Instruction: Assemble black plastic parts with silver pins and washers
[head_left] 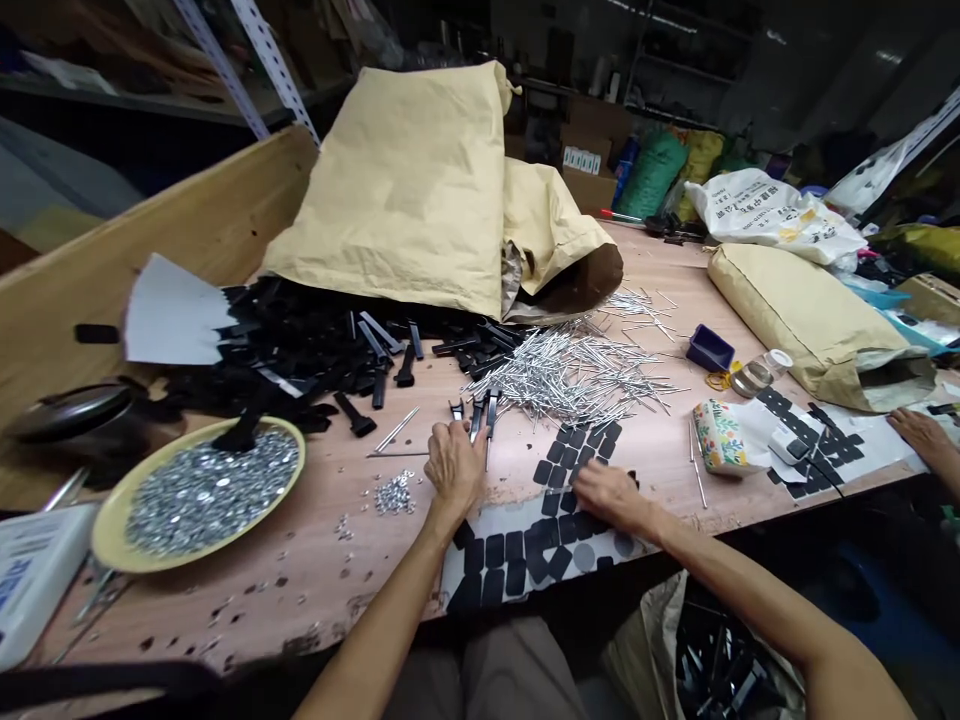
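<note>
My left hand [456, 465] is closed round the near ends of a few slim black plastic parts [478, 415], which point away from me beside the heap of metal pins [562, 370]. A small pile of tiny metal pieces [395, 493] lies just left of that wrist. My right hand [611, 497] rests low over rows of black rounded-square pads [556, 475]. Its fingers are bent and drawn together, and what is between them is hidden. More black pads [504, 550] and a few grey discs [584, 556] lie on a white sheet [455, 570] near the table edge.
At left stands a yellow bowl [105, 540] of small metal pieces, with black plastic parts [300, 350] heaped behind it. Large paper sacks [405, 190] lie at the back. To the right are a purple box [710, 348], a jar [757, 375] and another person's hand [922, 435].
</note>
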